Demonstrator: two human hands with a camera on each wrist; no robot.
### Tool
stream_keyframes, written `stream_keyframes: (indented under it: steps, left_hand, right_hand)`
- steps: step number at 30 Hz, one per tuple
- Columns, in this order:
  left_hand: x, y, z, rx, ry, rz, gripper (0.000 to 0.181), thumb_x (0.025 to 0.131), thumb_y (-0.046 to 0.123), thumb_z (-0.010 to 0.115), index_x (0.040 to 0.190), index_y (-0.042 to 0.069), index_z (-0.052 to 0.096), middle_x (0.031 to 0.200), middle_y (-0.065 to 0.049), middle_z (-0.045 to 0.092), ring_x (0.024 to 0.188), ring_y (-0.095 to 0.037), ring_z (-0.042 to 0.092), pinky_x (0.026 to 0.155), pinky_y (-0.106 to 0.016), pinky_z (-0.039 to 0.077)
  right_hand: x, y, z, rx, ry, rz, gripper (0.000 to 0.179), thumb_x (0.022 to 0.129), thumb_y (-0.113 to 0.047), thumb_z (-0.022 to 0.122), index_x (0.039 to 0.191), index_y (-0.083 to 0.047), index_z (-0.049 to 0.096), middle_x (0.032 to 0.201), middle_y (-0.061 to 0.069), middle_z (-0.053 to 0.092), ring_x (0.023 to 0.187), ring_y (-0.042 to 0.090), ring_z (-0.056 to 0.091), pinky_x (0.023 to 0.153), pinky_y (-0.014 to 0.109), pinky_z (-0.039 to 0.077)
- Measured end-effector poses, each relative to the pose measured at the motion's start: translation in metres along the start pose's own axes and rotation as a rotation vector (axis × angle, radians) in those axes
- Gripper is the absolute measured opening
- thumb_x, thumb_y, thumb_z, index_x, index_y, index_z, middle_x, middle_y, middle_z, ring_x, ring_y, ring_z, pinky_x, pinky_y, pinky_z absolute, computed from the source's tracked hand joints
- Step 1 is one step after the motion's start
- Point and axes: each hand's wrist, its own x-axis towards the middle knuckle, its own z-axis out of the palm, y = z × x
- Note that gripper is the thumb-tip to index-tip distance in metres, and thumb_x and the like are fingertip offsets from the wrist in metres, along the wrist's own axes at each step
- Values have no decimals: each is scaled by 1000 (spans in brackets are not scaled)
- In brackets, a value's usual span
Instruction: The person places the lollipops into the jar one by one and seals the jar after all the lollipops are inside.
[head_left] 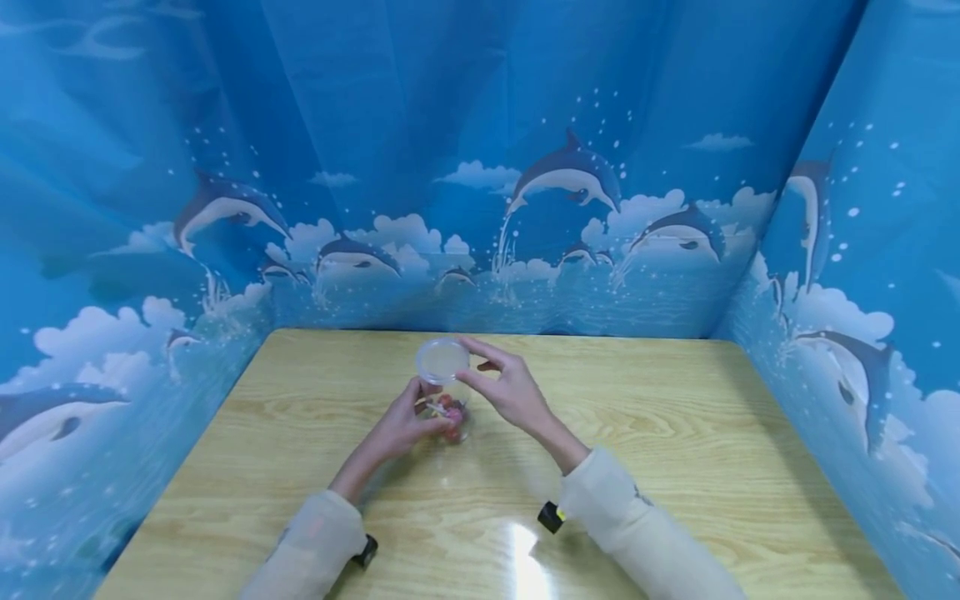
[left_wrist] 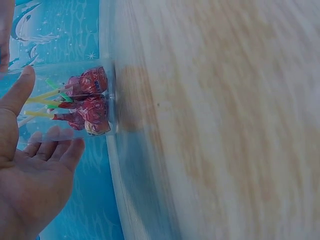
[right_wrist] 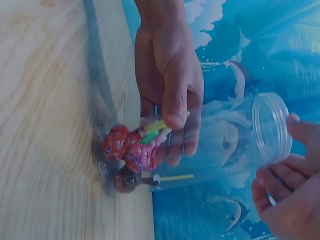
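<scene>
A tall clear plastic jar (right_wrist: 215,147) stands upright on the table, several lollipops (right_wrist: 132,155) with red, pink and dark wrappers at its bottom. Their yellow, green and white sticks lean upward, as the left wrist view also shows of the lollipops (left_wrist: 92,102). My left hand (head_left: 397,425) holds the jar's side at about mid-height, thumb on one side and fingers on the other. At the jar's top, my right hand (head_left: 513,392) holds the round clear lid (head_left: 442,361) by its edge between thumb and fingers.
The light wood-grain table (head_left: 637,417) is enclosed by a blue curtain (head_left: 450,100) printed with dolphins, at the back and both sides. A black device (head_left: 551,517) is at the right wrist, and another black device (head_left: 366,552) at the left.
</scene>
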Motion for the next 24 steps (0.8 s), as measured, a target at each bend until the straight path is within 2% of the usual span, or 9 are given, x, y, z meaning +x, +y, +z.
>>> stream_keyframes:
  steps: [3, 6, 12, 17, 21, 24]
  left_hand:
    - [0, 0, 0, 3, 3, 0, 79, 83, 6, 86, 146, -6, 39, 140, -27, 52, 136, -43, 47, 120, -56, 36]
    - [-1, 0, -1, 6, 5, -8, 78, 83, 7, 86, 145, -6, 40, 141, -27, 52, 137, -42, 47, 120, -56, 35]
    - [-3, 0, -3, 18, 5, -4, 74, 83, 8, 86, 141, -6, 41, 140, -28, 52, 137, -44, 46, 120, -57, 35]
    - [-2, 0, -2, 10, -2, 0, 74, 84, 7, 85, 141, -7, 41, 140, -28, 52, 137, -44, 46, 120, -57, 34]
    - [-3, 7, 0, 1, 0, -10, 71, 85, 3, 83, 140, -8, 41, 141, -31, 51, 138, -45, 45, 121, -57, 33]
    - [-2, 8, 2, 1, 3, -15, 70, 85, 1, 83, 141, -7, 41, 141, -31, 51, 139, -45, 44, 121, -58, 33]
  right_hand:
    - [-3, -1, 3, -21, 85, -45, 45, 94, -17, 77, 136, -5, 66, 136, 8, 67, 118, 29, 65, 95, 42, 59]
    - [-7, -2, 7, -32, 149, -84, 37, 92, -14, 79, 128, -4, 72, 129, 9, 71, 116, 28, 67, 92, 44, 60]
    - [-11, -4, 9, -38, 202, -124, 28, 90, -7, 80, 116, 1, 76, 119, 13, 74, 108, 29, 69, 85, 36, 62]
    - [-10, -7, 4, -19, 172, -89, 32, 92, -7, 78, 121, 2, 72, 122, 18, 71, 106, 32, 68, 84, 31, 61]
    - [-4, -5, -3, 16, 74, -45, 46, 97, -10, 73, 140, 0, 60, 141, 18, 61, 119, 35, 63, 96, 40, 59]
    - [4, -3, -8, 37, -26, -38, 56, 100, -12, 68, 152, -2, 48, 153, 16, 51, 133, 35, 54, 108, 49, 52]
